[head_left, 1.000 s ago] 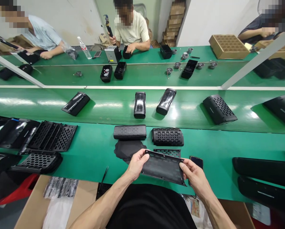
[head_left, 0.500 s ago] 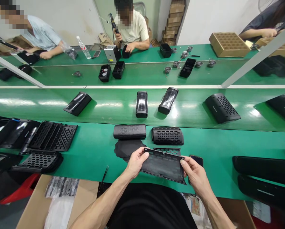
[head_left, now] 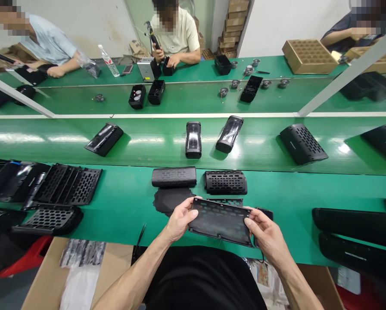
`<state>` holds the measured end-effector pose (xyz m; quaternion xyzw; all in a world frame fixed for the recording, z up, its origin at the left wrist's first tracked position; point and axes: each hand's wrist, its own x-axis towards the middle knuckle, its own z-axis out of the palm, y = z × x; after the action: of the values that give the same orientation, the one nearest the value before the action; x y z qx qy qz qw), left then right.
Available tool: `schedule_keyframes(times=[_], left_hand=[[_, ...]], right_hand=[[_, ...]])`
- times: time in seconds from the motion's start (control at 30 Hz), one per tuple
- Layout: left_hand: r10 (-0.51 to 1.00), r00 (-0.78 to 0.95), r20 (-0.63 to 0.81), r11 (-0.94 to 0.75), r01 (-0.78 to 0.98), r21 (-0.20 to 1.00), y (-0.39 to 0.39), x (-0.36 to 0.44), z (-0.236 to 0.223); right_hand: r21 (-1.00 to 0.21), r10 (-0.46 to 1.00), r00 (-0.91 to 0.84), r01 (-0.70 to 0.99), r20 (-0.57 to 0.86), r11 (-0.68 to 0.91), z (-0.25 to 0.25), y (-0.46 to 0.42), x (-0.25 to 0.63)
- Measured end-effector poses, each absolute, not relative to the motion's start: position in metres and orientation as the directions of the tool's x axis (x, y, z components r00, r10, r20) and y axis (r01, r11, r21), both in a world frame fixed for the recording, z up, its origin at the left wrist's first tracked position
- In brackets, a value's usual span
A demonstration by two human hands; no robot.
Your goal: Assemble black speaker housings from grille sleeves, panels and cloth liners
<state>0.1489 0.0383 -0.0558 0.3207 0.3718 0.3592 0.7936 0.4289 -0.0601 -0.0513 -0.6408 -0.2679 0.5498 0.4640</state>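
Both of my hands hold a black speaker grille [head_left: 220, 222] tilted above the table's front edge. Dark, see-through mesh cloth covers its inner side, and the slots show faintly behind. My left hand [head_left: 180, 218] pinches the left end, thumb on top. At the right end, my right hand [head_left: 266, 232] grips it with the thumb on the upper corner. Partly hidden behind it lies another slotted grille [head_left: 227, 201]. A stack of black cloth pieces [head_left: 172, 200] is just beyond my left hand. Further back are a grille with dark covering [head_left: 173, 176] and a slotted grille [head_left: 225, 182].
Stacked grilles [head_left: 68, 184] fill the table's left side; long black housings [head_left: 354, 228] lie right. Tweezers [head_left: 140, 236] rest near the front edge, a phone [head_left: 266, 212] by my right hand. Speakers [head_left: 193, 140] stand on the green belt [head_left: 141, 146]. Co-workers sit across, beyond white posts [head_left: 338, 77].
My hands keep their grip on the grille, which has barely moved. The view has shifted slightly. The speakers on the belt sit a little further right relative to the table.
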Motion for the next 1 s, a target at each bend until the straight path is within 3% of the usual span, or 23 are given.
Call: schedule_keyframes(times=[0.2, 0.67, 1.0], left_hand=[[0.821, 0.469, -0.326, 0.494, -0.298, 0.817, 0.038, 0.148, -0.058], [0.809, 0.476, -0.346, 0.537, -0.358, 0.764, 0.040, 0.156, -0.053], [0.793, 0.495, -0.356, 0.560, -0.360, 0.746, 0.039, 0.151, -0.046]], right_hand=[[-0.896, 0.859, 0.255, -0.135, -0.444, -0.423, -0.044, -0.058, 0.432], [-0.874, 0.829, 0.276, -0.162, -0.486, -0.459, -0.047, -0.051, 0.431], [-0.883, 0.840, 0.279, -0.090, -0.466, -0.460, -0.041, -0.053, 0.434]])
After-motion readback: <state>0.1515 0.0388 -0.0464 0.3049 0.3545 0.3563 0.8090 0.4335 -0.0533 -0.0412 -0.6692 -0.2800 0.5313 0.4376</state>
